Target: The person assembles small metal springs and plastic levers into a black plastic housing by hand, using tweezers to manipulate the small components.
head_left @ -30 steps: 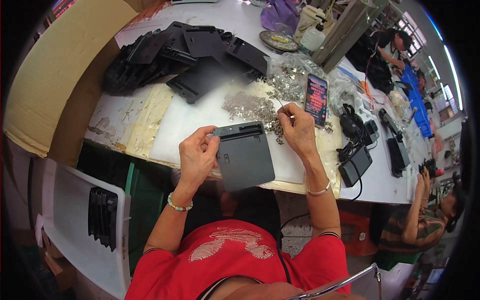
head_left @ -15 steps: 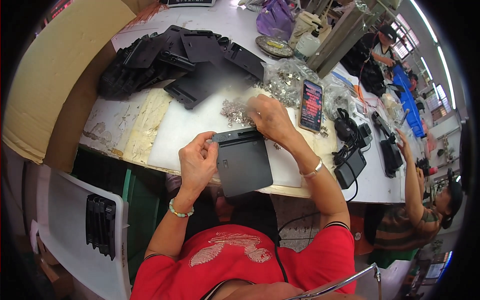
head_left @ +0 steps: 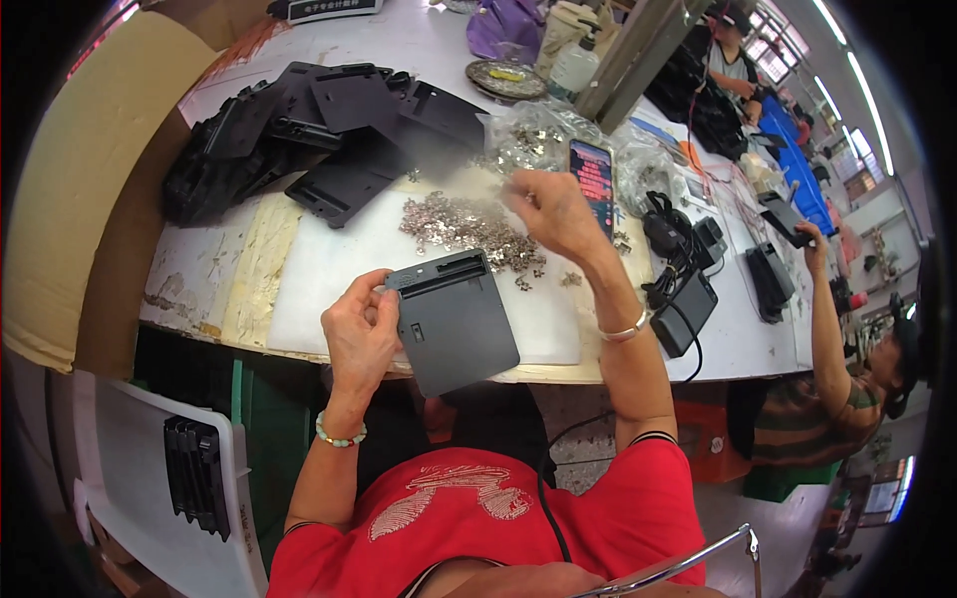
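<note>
A flat black plastic panel (head_left: pixel 461 339) with a slotted strip along its far edge is held at its left corner by my left hand (head_left: pixel 361 327), thumb and fingers closed on it. Beyond the panel, small silvery metal pieces (head_left: pixel 449 221) lie in a loose pile on a white sheet (head_left: pixel 317 294). My right hand (head_left: pixel 560 214) is over the right side of that pile, apart from the panel. Its fingers are pinched together; whatever may be between them is too small and blurred to make out.
Black plastic parts (head_left: pixel 349 100) are heaped at the far left beside a cardboard box (head_left: pixel 90 189). A phone (head_left: pixel 592 179), a clear bag of metal pieces (head_left: pixel 528 135) and a black power adapter (head_left: pixel 684 314) are to the right. A co-worker's hand (head_left: pixel 812 239) holds a black part.
My right hand has drawn away from the panel's far right corner, uncovering more of the metal pieces. My left hand keeps hold of the panel. The co-worker's hand now has a black part raised.
</note>
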### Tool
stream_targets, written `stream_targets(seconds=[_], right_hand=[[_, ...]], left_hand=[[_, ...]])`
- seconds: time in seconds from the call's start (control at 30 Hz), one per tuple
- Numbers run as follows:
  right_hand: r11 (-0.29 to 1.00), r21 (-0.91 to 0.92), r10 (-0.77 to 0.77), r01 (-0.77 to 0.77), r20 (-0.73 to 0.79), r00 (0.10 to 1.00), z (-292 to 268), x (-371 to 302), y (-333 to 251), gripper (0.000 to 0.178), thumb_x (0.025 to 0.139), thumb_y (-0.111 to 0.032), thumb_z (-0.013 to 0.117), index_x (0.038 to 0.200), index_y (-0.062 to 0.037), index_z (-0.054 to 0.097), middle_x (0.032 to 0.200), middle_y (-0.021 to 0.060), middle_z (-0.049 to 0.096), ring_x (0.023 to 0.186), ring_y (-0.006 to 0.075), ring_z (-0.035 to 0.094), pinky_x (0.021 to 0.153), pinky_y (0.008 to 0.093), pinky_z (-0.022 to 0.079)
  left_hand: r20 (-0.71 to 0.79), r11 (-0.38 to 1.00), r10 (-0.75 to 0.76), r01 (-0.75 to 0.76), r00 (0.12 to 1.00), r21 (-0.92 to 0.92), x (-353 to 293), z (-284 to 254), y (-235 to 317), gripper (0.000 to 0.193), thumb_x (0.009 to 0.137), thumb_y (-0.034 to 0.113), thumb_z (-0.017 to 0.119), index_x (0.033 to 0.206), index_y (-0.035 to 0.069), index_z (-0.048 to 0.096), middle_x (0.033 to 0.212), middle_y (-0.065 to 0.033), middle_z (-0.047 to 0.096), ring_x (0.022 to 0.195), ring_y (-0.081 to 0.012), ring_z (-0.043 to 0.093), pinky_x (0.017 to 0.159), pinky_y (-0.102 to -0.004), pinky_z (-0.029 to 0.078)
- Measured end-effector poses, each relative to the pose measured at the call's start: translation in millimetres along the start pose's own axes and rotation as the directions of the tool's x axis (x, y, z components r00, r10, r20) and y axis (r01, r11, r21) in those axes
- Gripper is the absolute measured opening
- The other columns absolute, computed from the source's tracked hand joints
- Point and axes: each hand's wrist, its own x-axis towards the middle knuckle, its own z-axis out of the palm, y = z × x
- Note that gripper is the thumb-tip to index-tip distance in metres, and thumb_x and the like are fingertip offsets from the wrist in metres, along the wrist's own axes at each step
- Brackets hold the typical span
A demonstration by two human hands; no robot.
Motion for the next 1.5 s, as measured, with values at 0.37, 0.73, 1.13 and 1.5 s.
stream_targets(seconds=[0.37, 0.73, 1.13, 1.5], right_hand=[[0.986, 0.024, 0.161, -0.166, 0.145, 0.976, -14.3, -31.4, 9.0, 0.012, 0.081, -0.009, 0.066, 0.084, 0.0018, 0.069, 0.075, 0.0185, 0.068, 0.07, 0.0321, 0.068, 0.068, 0.0388, 0.052], [0.989, 0.102, 0.075, -0.109, 0.293, 0.953, -33.9, -65.3, -3.7, 0.013, 0.085, -0.01, 0.07, 0.088, 0.0019, 0.07, 0.072, 0.0143, 0.068, 0.065, 0.0219, 0.066, 0.063, 0.0338, 0.051], [0.984, 0.137, 0.076, -0.111, 0.243, 0.967, -17.1, -88.8, -5.8, 0.013, 0.085, -0.01, 0.068, 0.088, 0.0027, 0.067, 0.074, 0.0166, 0.066, 0.065, 0.0299, 0.065, 0.063, 0.0373, 0.05], [0.873, 0.379, 0.221, -0.306, 0.251, 0.942, -6.0, -83.1, -39.6, 0.009, 0.09, -0.006, 0.067, 0.093, 0.0019, 0.065, 0.074, -0.0009, 0.061, 0.066, 0.0044, 0.055, 0.059, 0.0223, 0.046]], left_hand=[[0.03, 1.0, -0.029, 0.029, 0.999, -0.001, 0.0, 3.5, 1.5, 0.023, 0.096, 0.001, 0.061, 0.117, -0.009, 0.065, 0.068, -0.005, 0.063, 0.048, -0.0067, 0.056, 0.04, -0.0226, 0.043], [0.013, 0.998, -0.063, 0.062, 0.998, 0.019, -2.2, 5.2, 2.9, 0.027, 0.097, 0.003, 0.061, 0.123, -0.007, 0.064, 0.071, -0.0005, 0.059, 0.046, -0.0042, 0.049, 0.041, -0.0193, 0.039], [-0.01, 1.0, -0.031, 0.031, 0.999, 0.002, -2.2, 2.9, 0.8, 0.025, 0.096, 0.0, 0.061, 0.119, -0.008, 0.065, 0.07, -0.0031, 0.061, 0.049, -0.0056, 0.054, 0.04, -0.0208, 0.041], [0.045, 1.0, -0.006, 0.007, 0.999, -0.02, -2.0, -2.3, -0.2, 0.026, 0.094, 0.001, 0.061, 0.116, -0.01, 0.064, 0.064, -0.0072, 0.064, 0.048, -0.0089, 0.059, 0.043, -0.0254, 0.045]])
